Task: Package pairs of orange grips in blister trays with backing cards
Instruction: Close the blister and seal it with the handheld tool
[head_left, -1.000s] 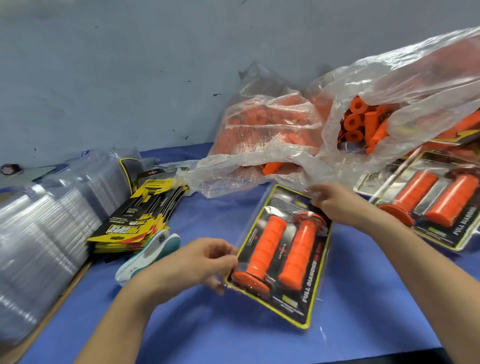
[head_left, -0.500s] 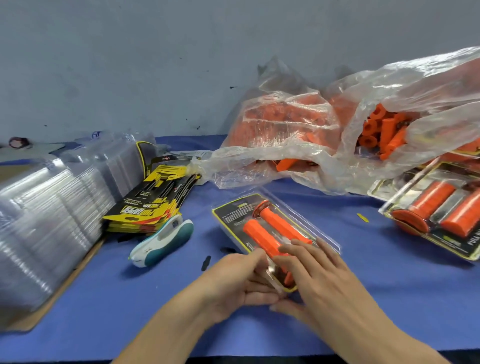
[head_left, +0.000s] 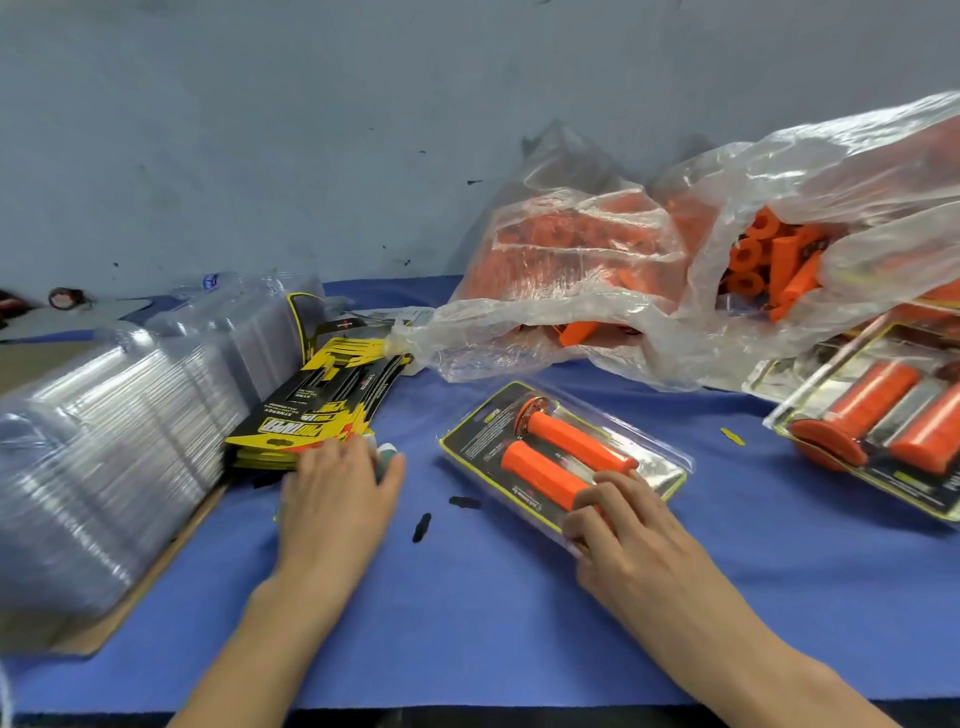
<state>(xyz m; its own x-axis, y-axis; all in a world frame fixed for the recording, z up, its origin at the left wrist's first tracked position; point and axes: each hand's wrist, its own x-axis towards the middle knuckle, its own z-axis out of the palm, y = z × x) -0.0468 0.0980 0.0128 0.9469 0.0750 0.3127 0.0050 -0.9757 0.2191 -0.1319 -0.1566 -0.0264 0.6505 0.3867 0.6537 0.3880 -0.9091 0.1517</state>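
Observation:
A clear blister pack (head_left: 480, 441) with a black and yellow backing card lies on the blue table and holds two orange grips (head_left: 571, 444) side by side. My right hand (head_left: 628, 535) presses its fingertips on the pack's near end. My left hand (head_left: 337, 499) lies over a teal and white stapler (head_left: 387, 457), which it mostly hides, with fingers stretched toward the stack of backing cards (head_left: 301, 415). To the far left, clear blister trays (head_left: 104, 441) lean in a long stack.
Clear plastic bags of loose orange grips (head_left: 769, 260) are piled at the back right against the wall. Finished packs (head_left: 872, 426) lie at the right edge. Small black scraps (head_left: 422, 526) sit on the blue table cover (head_left: 467, 623) between my hands.
My left hand left the pack and moved left onto the stapler. My right hand stays at the pack's near end.

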